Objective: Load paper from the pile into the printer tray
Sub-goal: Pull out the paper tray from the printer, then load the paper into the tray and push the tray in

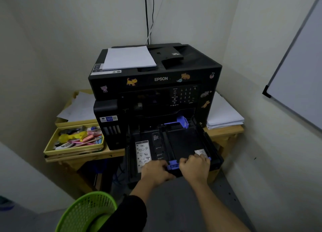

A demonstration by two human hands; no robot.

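Black printer tray (183, 143) — open, paperless

Tray bed: the pulled-out paper tray (183, 143) lies open from above, its dark floor bare between the side walls.
Tray front edge: both hands, left hand (155, 170) and right hand (195, 165), sit on it beside the blue guide clip (172, 165), blocking the near side.
Tray back: a blue paper guide (181, 122) stands upright under the printer (155, 85) body, which overhangs there.
Left flank: a yellow box of stationery (73, 141) crowds the table.
Right flank: a paper stack (224, 115), then the wall close by.
Printer top: a paper pile (129, 57), open above.
Floor, near left: a green basket (87, 212).
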